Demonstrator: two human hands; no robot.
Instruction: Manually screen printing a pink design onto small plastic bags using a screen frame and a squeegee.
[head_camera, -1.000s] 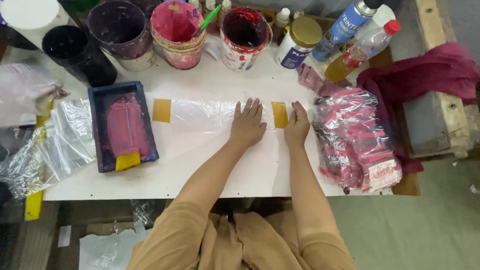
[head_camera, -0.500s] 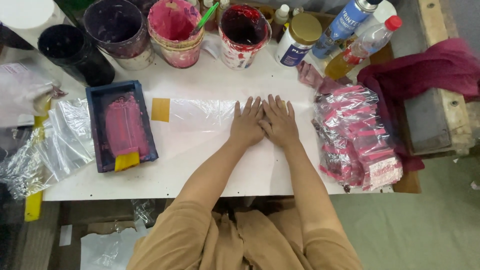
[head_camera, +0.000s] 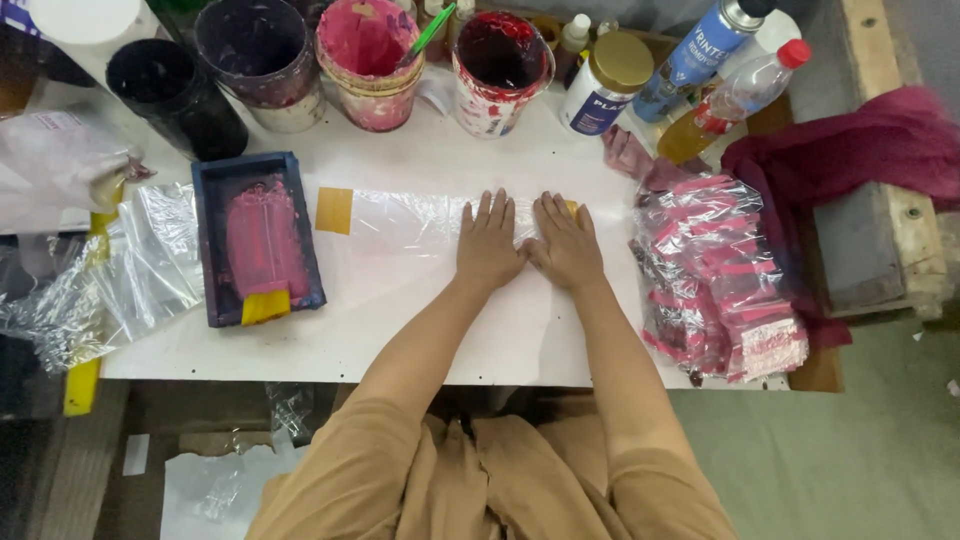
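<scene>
Where the white table (head_camera: 400, 340) is bare of pots, a thin, glossy, crinkled clear plastic sheet (head_camera: 400, 215) is stretched flat, fixed at its left end by a square of yellow tape (head_camera: 334, 210). The left hand (head_camera: 488, 243) and right hand (head_camera: 565, 243) are laid palm-down on its right part, thumbs touching, fingers (head_camera: 484, 207) spread flat and gripping nothing. A shallow blue tray (head_camera: 209, 250) smeared with pink ink is seen to the left, and a crumpled heap of pink-striped clear bags (head_camera: 715, 270) to the right. Compared with half a second ago, both hands are seen slightly further right, the right one now over the right-hand tape.
</scene>
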